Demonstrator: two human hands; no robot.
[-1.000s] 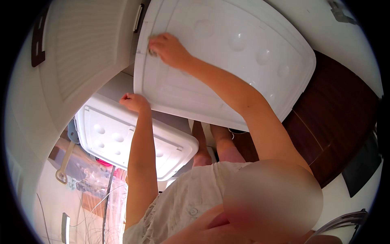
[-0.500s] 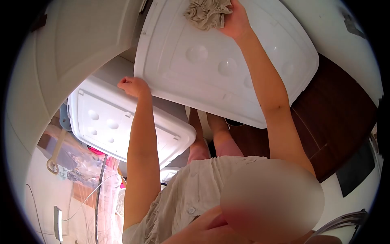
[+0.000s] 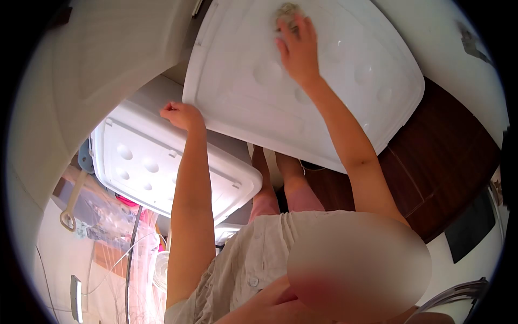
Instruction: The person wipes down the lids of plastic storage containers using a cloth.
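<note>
A crumpled beige-grey cloth (image 3: 290, 17) lies against the top of a large white plastic lid (image 3: 232, 65). My right hand (image 3: 300, 49) is on the cloth, fingers bent over it and slightly blurred by motion. At the lid's near left corner, my left hand (image 3: 182, 114) is curled into a loose fist, with nothing visible in it. Its wrist is close to the lid's edge, though contact cannot be made out.
A second white lidded box (image 3: 162, 162) stands lower left. Dark brown wooden furniture (image 3: 431, 156) lies to the right. A pale panelled surface (image 3: 108, 54) borders the left. A white fan (image 3: 161, 270) and a pale-handled tool (image 3: 75, 200) appear lower left.
My right hand has drawn the cloth across the lid, and its fingers now cover more of it, leaving less cloth showing. My left hand has barely moved.
</note>
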